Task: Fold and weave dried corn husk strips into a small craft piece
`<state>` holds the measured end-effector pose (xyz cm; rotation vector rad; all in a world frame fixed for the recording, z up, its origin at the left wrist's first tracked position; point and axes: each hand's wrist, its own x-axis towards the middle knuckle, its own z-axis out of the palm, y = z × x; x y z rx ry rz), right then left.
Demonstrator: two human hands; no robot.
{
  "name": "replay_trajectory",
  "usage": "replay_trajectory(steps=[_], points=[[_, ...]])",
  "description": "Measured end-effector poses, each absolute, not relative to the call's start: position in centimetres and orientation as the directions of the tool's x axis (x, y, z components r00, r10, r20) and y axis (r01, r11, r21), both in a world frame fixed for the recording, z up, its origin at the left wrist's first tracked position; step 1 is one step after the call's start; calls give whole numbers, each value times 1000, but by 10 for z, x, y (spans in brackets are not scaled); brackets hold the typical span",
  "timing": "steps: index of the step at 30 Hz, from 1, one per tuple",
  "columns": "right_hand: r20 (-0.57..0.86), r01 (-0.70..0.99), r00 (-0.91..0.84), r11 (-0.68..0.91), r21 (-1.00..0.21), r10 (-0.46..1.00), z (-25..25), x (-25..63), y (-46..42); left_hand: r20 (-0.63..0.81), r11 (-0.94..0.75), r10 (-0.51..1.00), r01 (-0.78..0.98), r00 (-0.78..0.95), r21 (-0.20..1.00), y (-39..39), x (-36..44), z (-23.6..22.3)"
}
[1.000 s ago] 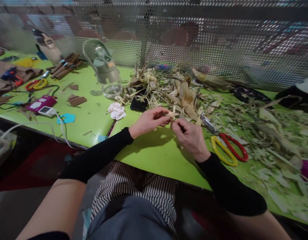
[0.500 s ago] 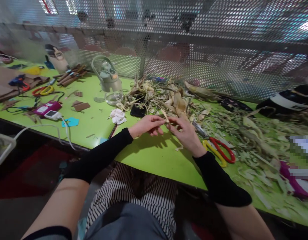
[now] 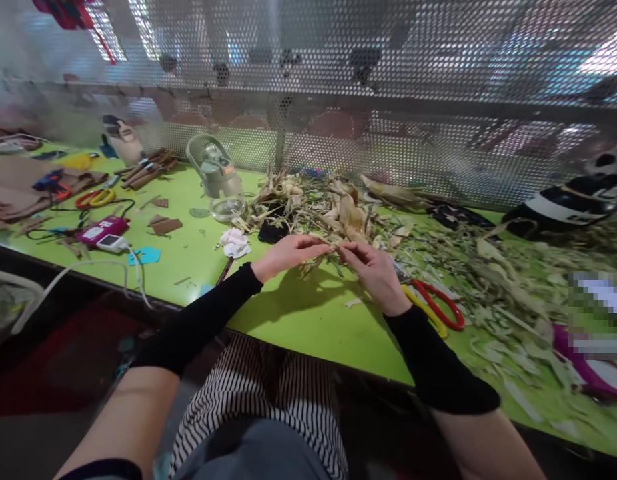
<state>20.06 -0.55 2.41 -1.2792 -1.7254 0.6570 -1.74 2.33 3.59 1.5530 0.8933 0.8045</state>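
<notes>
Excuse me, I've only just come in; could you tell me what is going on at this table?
A person's left hand and right hand meet over the green table, fingertips pinching a small pale strip. Behind them lies a heap of dried husks. Scissors with red and yellow handles lie beside the right forearm, and a crumpled tissue lies beyond the left wrist.

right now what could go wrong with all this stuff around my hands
The thin pale plant piece pinched between the left hand and right hand could slip or tear. The right sleeve might catch the scissors beside it. The white cable, hanging over the table edge, could get snagged.
</notes>
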Motion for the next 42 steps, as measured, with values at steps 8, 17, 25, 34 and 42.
replay_trajectory(steps=[8, 17, 25, 34, 42], points=[[502, 407, -57, 480, -777, 863, 29, 204, -8, 91, 8, 843, -181, 530, 983, 32, 2, 30], [376, 370, -150, 404, -836, 915, 40, 206, -13, 113, 102, 815, -331, 569, 938, 25, 7, 30], [229, 204, -257, 284, -937, 939, 41, 205, -19, 100, 196, 768, -381, 632, 903, 21, 7, 17], [106, 32, -157, 112, -993, 982, 25, 191, -26, 85, 172, 805, -368, 588, 914, 5, 15, 4], [55, 13, -75, 56, -998, 996, 22, 192, -27, 76, 206, 712, -311, 698, 928, -1, 10, 14]])
